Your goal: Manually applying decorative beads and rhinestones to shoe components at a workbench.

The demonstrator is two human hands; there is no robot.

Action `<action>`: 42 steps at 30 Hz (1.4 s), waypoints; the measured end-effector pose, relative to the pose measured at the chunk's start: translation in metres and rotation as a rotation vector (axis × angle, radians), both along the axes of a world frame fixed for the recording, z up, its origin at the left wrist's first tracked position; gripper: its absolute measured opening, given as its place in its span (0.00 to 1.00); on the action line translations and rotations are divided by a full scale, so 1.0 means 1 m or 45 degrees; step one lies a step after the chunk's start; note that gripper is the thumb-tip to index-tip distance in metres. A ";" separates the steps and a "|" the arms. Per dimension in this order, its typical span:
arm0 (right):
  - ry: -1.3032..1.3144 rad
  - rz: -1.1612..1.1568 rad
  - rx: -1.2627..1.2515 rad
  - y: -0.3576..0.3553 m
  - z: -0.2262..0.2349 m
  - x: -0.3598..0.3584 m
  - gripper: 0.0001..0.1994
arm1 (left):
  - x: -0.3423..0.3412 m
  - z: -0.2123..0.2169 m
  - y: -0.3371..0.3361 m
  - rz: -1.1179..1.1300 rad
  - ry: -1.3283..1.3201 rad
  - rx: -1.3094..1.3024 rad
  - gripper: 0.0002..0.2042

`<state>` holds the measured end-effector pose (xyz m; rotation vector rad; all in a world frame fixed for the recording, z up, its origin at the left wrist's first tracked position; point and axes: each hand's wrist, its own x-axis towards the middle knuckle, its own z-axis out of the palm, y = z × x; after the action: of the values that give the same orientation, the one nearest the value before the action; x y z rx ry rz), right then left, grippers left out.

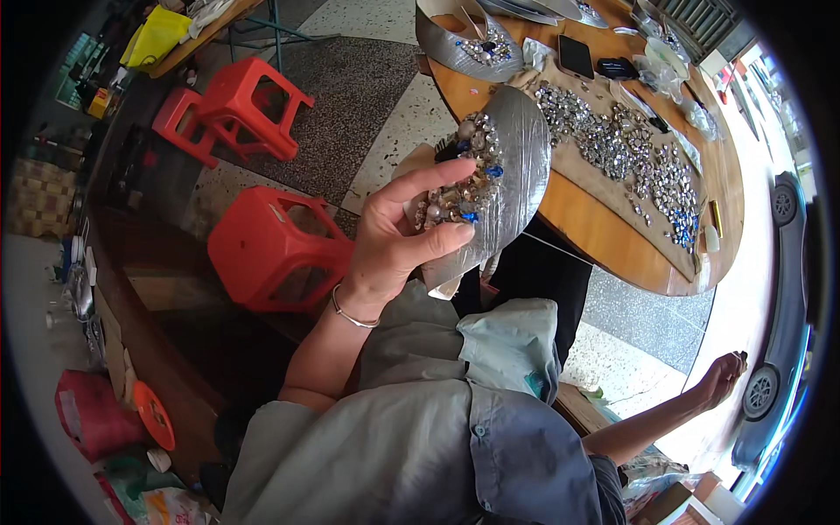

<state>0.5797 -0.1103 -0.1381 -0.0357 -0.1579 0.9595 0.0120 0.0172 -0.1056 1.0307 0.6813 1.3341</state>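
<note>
Near the middle of the frame, the person's left hand (398,223) holds a curved, silver-grey sheet piece with a shiny surface (516,188). Its thumb and index finger lie over the front, pinching the piece at its left part, beside a cluster of clear, pearly, golden and blue beads (479,144); the other fingers are mostly hidden. A thin silver bangle (354,321) circles that wrist.

At the lower right, the right hand (723,380) is away from the piece, its fingers curled in; a dark spot shows at the fingertips, too small to tell whether it is something held.

Across the upper right stands a rounded, orange-brown wooden worktop (582,229). On it, a tan cloth (656,241) carries scattered silvery stones (621,144), with blue stones (683,229) at the lower right end. A black rectangular phone (576,57) lies near the cloth's upper end, and another beaded silver-grey piece (444,50) rests at the top centre.

Left of the left hand, a red plastic stool (249,249) stands on the floor.
</note>
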 end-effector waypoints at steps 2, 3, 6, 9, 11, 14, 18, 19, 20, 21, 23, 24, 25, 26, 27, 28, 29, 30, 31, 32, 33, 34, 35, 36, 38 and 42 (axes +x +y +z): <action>0.102 -0.019 -0.012 -0.005 0.003 0.004 0.10 | -0.005 0.003 0.002 0.029 -0.005 0.000 0.25; 0.205 -0.043 -0.029 -0.013 0.004 0.009 0.10 | -0.011 0.005 0.002 0.046 -0.019 -0.039 0.25; 0.000 0.113 -0.011 -0.035 -0.018 0.036 0.12 | -0.015 0.003 0.001 0.089 0.019 0.020 0.26; -0.050 0.091 -0.068 -0.039 -0.031 0.031 0.11 | -0.012 0.001 -0.002 0.171 -0.012 0.015 0.24; 0.062 -0.172 -0.195 -0.049 -0.039 0.035 0.07 | -0.012 -0.005 -0.003 0.256 0.002 0.077 0.22; -0.356 -0.457 -0.515 -0.052 -0.057 0.042 0.07 | -0.006 0.001 -0.006 0.192 0.000 0.019 0.21; -1.394 -0.493 -1.026 0.042 -0.003 -0.155 0.10 | 0.002 0.003 -0.012 0.093 0.095 0.001 0.19; -1.312 -0.245 -0.938 0.054 0.004 -0.193 0.08 | 0.008 0.004 -0.013 0.066 0.170 0.043 0.19; -1.436 0.014 -0.750 0.065 0.008 -0.232 0.07 | 0.010 0.004 -0.015 0.045 0.230 0.077 0.18; -1.633 0.126 -0.695 0.073 0.011 -0.268 0.07 | 0.012 0.003 -0.015 0.013 0.248 0.128 0.18; -1.876 0.286 -0.576 0.084 0.022 -0.321 0.05 | 0.018 0.003 -0.015 -0.039 0.255 0.151 0.18; -1.880 0.420 -0.487 0.090 0.020 -0.333 0.05 | 0.021 0.002 -0.015 -0.065 0.269 0.184 0.19; -1.773 0.546 -0.483 0.094 0.020 -0.344 0.05 | 0.021 0.001 -0.016 -0.073 0.265 0.178 0.19; -1.735 0.600 -0.521 0.098 0.019 -0.350 0.05 | 0.021 0.000 -0.016 -0.075 0.177 0.156 0.20; -1.696 0.654 -0.555 0.101 0.018 -0.354 0.05 | 0.020 -0.001 -0.015 -0.074 0.089 0.134 0.21; -1.580 0.669 -0.505 0.103 0.015 -0.354 0.06 | 0.017 -0.003 -0.012 -0.066 0.122 0.151 0.22; -1.436 0.687 -0.533 0.104 0.010 -0.350 0.07 | 0.017 -0.003 -0.012 -0.070 0.121 0.152 0.22; -1.292 0.704 -0.559 0.105 0.005 -0.346 0.08 | 0.018 -0.002 -0.013 -0.080 0.088 0.139 0.22; -1.180 0.683 -0.505 0.109 -0.001 -0.346 0.08 | 0.018 -0.003 -0.014 -0.086 0.056 0.122 0.22; -1.273 0.694 -0.557 0.107 -0.003 -0.347 0.08 | 0.018 -0.003 -0.015 -0.085 0.056 0.118 0.22; -1.366 0.703 -0.610 0.104 -0.005 -0.349 0.08 | 0.018 -0.004 -0.015 -0.120 0.036 0.096 0.22; -1.346 0.732 -0.468 0.100 -0.007 -0.355 0.07 | 0.018 -0.004 -0.015 -0.154 0.017 0.074 0.22; -1.500 0.686 -0.356 0.101 -0.008 -0.356 0.06 | 0.019 -0.004 -0.015 -0.156 0.016 0.070 0.22; -1.651 0.636 -0.238 0.102 -0.008 -0.356 0.06 | 0.020 -0.003 -0.014 -0.197 0.005 0.050 0.22; -1.715 0.589 -0.183 0.104 -0.008 -0.357 0.05 | 0.021 -0.003 -0.013 -0.239 -0.005 0.028 0.22; -1.784 0.532 -0.062 0.105 -0.011 -0.357 0.05 | 0.022 -0.003 -0.014 -0.246 0.101 0.008 0.24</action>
<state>0.2227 -0.0055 -0.1494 -0.7501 -1.4737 1.2045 0.0344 0.0028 -0.1086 1.1301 0.6200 1.1339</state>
